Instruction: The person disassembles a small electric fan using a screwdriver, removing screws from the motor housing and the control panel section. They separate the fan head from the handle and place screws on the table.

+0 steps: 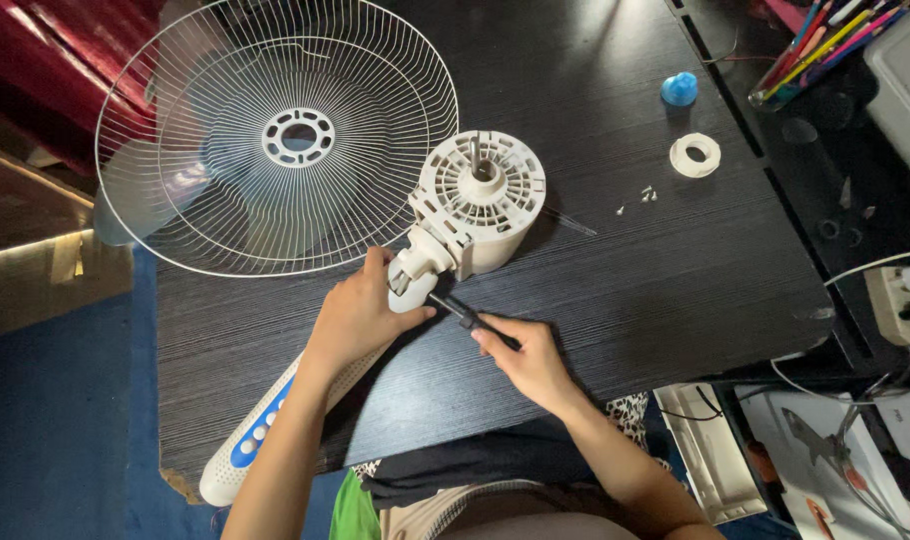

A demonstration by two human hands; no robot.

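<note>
1. The left hand point(360, 315) is wrapped shut around the white neck joint point(415, 275) of the fan motor housing point(480, 200), which lies near the middle of the dark bench point(675, 270); a firm, steady hold stops the housing twisting.
2. The right hand point(530, 360) pinches the black screwdriver point(470, 318), fingers closed on its handle and tip at the joint. Best kept in line with the screw, pressed before turning.
3. Loose screws point(643, 195) lie toward the bench's right edge, near the white ring point(695, 155); the wire fan guard point(275, 135) overhangs the far left corner.
</note>
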